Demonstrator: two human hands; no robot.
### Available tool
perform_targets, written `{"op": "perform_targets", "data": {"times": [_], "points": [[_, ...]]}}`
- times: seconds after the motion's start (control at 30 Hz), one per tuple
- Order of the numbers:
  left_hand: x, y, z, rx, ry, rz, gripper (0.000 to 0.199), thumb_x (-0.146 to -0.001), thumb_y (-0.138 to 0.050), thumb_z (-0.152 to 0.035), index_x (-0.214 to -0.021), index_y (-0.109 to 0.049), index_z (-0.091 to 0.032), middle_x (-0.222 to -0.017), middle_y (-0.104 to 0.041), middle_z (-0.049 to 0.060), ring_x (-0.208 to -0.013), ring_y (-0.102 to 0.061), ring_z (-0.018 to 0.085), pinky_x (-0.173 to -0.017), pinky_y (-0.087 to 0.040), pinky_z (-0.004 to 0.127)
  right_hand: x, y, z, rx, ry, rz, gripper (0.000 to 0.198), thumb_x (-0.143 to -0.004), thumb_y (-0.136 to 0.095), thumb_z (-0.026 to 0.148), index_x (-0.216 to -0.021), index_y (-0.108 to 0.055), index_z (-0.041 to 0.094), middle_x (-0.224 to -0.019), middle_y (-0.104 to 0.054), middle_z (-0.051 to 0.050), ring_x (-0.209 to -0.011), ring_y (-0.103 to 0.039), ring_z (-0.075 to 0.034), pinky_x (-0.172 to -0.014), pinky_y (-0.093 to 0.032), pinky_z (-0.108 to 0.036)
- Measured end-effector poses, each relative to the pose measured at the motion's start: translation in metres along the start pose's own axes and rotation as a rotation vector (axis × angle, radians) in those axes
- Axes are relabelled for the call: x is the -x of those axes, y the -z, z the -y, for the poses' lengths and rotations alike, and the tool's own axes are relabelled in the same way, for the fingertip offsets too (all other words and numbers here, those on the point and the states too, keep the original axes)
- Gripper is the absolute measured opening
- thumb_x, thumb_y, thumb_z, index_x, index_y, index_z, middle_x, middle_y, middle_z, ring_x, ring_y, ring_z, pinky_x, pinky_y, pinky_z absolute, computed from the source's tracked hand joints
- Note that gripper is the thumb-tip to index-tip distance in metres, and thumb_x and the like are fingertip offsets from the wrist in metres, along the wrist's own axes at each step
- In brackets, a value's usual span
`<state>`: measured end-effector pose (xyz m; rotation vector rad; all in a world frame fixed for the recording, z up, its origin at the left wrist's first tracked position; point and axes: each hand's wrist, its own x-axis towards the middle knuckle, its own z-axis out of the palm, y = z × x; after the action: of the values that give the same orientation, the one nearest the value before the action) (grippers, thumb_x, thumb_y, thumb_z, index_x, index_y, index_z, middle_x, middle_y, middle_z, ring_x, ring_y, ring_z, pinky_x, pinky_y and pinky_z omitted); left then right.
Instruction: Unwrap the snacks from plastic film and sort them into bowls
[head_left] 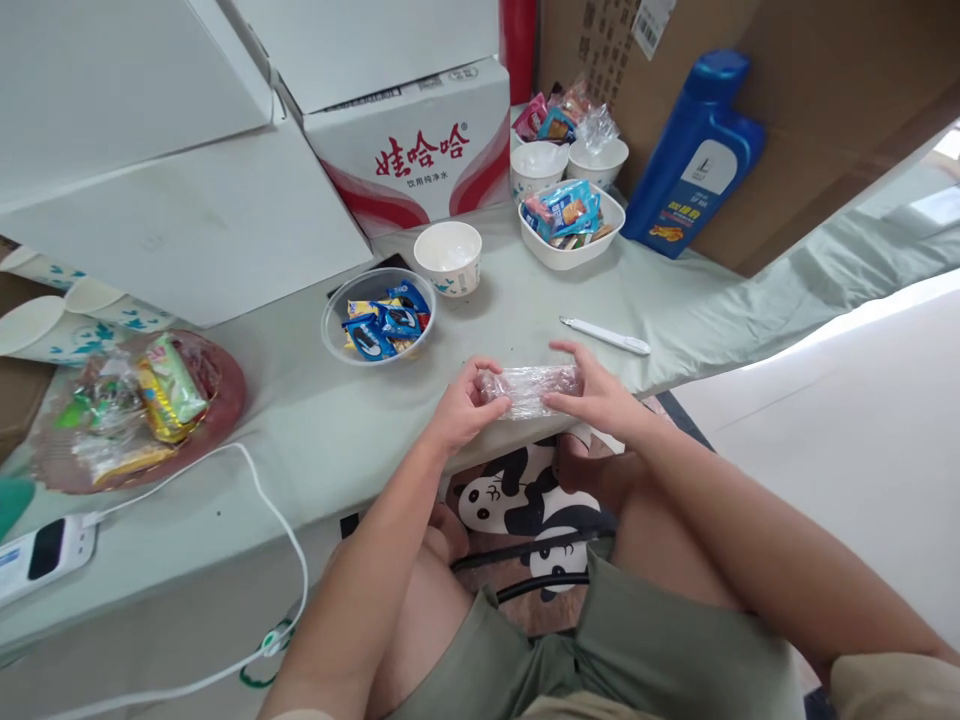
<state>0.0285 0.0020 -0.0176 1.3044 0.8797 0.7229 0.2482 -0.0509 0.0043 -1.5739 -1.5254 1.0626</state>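
Between both hands, at the table's front edge, is a crinkled clear plastic wrapper (531, 390), stretched out sideways. My left hand (466, 405) pinches its left end between thumb and fingers. At the other end my right hand (592, 392) grips it the same way, thumb in front. Whether anything lies inside the plastic I cannot tell. Just beyond the right hand lies a white pen-like utility knife (606, 336). A clear round bowl (330, 330) with blue and yellow snack packets (386, 325) stands beyond the left hand, beside a white paper cup (448, 258).
A white bowl (574, 258) of snack packets and more paper cups (536, 165) stand at the back, near a blue bottle (694, 160). White cartons (420, 150) line the rear. On the left are a pink plate (229, 400) of snacks, a white cable (277, 510) and a power strip (75, 545).
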Motion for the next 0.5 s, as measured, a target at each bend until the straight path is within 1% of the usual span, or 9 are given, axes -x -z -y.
{"op": "perform_targets", "data": {"times": [0.03,0.1,0.17,0.2,0.27,0.33,0.4,0.43,0.5], "points": [[-0.003,0.0,-0.001,-0.034,-0.034,-0.047,0.047,-0.073,-0.073,-0.029,-0.114,-0.05,-0.024,-0.084,-0.06,-0.003,-0.066,-0.057,0.011,-0.063,-0.048,0.024,-0.003,-0.002,-0.001,-0.067,-0.044,0.023,0.042,-0.078,-0.067,0.042,-0.114,-0.061,0.021,-0.077,-0.064,0.0,-0.068,-0.058,-0.018,-0.064,-0.046,-0.032],[-0.008,-0.003,-0.002,-0.217,-0.163,-0.274,0.046,-0.072,-0.07,-0.024,-0.114,-0.051,-0.024,-0.099,-0.062,0.003,-0.082,-0.062,0.015,-0.075,-0.053,0.03,-0.01,-0.007,0.002,-0.144,-0.116,-0.026,0.026,-0.078,-0.064,0.043,-0.091,-0.063,0.02,-0.073,-0.063,0.0,-0.067,-0.056,-0.017,-0.065,-0.044,-0.032],[-0.01,-0.008,-0.003,-0.453,-0.318,-0.523,0.032,-0.074,-0.068,-0.022,-0.104,-0.058,-0.021,-0.106,-0.061,0.007,-0.101,-0.062,0.021,-0.092,-0.052,0.038,-0.015,-0.014,0.008,-0.138,-0.078,-0.187,0.02,-0.078,-0.062,0.041,-0.079,-0.061,0.021,-0.076,-0.066,-0.002,-0.069,-0.057,-0.017,-0.068,-0.045,-0.032],[-0.01,-0.011,-0.003,-0.517,-0.371,-0.557,0.025,-0.076,-0.068,-0.024,-0.1,-0.06,-0.02,-0.105,-0.062,0.008,-0.105,-0.061,0.023,-0.097,-0.05,0.042,-0.017,-0.018,0.012,-0.143,-0.031,-0.229,0.017,-0.077,-0.063,0.038,-0.078,-0.061,0.022,-0.08,-0.069,-0.003,-0.072,-0.058,-0.018,-0.07,-0.046,-0.033],[-0.008,-0.016,-0.004,-0.472,-0.381,-0.413,0.03,-0.079,-0.069,-0.032,-0.105,-0.063,-0.02,-0.111,-0.064,0.009,-0.109,-0.061,0.024,-0.099,-0.05,0.042,-0.02,-0.026,0.02,-0.193,0.053,-0.153,0.011,-0.077,-0.063,0.033,-0.079,-0.062,0.023,-0.087,-0.072,-0.003,-0.076,-0.062,-0.019,-0.073,-0.048,-0.034],[-0.007,-0.017,-0.006,-0.281,-0.265,-0.222,0.042,-0.081,-0.069,-0.041,-0.116,-0.062,-0.019,-0.115,-0.067,0.01,-0.105,-0.064,0.023,-0.093,-0.053,0.037,-0.022,-0.032,0.026,-0.263,0.084,0.036,0.009,-0.081,-0.062,0.032,-0.084,-0.066,0.024,-0.085,-0.072,-0.003,-0.075,-0.064,-0.02,-0.072,-0.051,-0.035],[-0.009,-0.015,-0.009,-0.089,-0.117,-0.121,0.045,-0.085,-0.066,-0.048,-0.119,-0.062,-0.018,-0.112,-0.07,0.009,-0.1,-0.066,0.021,-0.089,-0.054,0.034,-0.026,-0.036,0.027,-0.292,0.087,0.117,0.013,-0.086,-0.061,0.035,-0.091,-0.069,0.026,-0.086,-0.073,-0.004,-0.077,-0.066,-0.022,-0.074,-0.053,-0.038],[-0.011,-0.012,-0.01,-0.028,-0.072,-0.105,0.043,-0.087,-0.064,-0.049,-0.118,-0.064,-0.018,-0.111,-0.071,0.009,-0.1,-0.067,0.021,-0.091,-0.054,0.034,-0.028,-0.038,0.026,-0.28,0.091,0.079,0.014,-0.087,-0.061,0.036,-0.093,-0.069,0.026,-0.089,-0.073,-0.005,-0.081,-0.067,-0.023,-0.076,-0.054,-0.04],[-0.016,-0.007,-0.012,0.001,-0.07,-0.107,0.037,-0.089,-0.063,-0.046,-0.113,-0.069,-0.019,-0.117,-0.069,0.01,-0.112,-0.064,0.023,-0.1,-0.051,0.036,-0.033,-0.042,0.02,-0.238,0.115,-0.088,0.017,-0.086,-0.065,0.037,-0.099,-0.067,0.027,-0.1,-0.072,-0.007,-0.091,-0.067,-0.024,-0.084,-0.053,-0.042]]}}
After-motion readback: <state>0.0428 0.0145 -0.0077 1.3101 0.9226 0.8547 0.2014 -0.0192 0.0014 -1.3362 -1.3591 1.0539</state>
